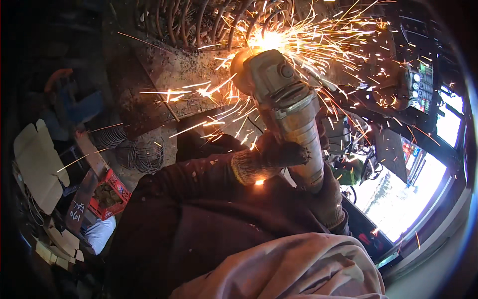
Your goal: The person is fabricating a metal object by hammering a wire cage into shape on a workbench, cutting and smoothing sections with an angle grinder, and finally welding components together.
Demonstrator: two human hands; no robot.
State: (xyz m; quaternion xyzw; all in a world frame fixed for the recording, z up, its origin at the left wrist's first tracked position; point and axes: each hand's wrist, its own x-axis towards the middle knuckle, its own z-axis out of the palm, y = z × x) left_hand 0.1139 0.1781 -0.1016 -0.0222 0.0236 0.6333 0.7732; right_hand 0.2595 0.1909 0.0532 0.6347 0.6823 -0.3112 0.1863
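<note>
An angle grinder [294, 109] with a worn, dusty body is tilted across the middle, its head pointing away from me. Bright sparks [318, 45] spray from its disc, mostly to the right, where it meets metal near curved bars [199, 22]. The exact contact point is lost in the glare. My left hand [284, 151], in a dark glove with a knitted cuff, wraps around the grinder's body from the left. Lower down, my right hand [329, 197], also gloved, grips the rear of the handle; its fingers are partly hidden behind the tool.
Wire coils [142, 157] lie on the floor at left. Beyond them are a red plastic crate [110, 194] with round pieces inside, a cardboard piece [37, 164] and a blue object [87, 107]. A bright doorway [408, 194] opens at right. Sparks reach my sleeves.
</note>
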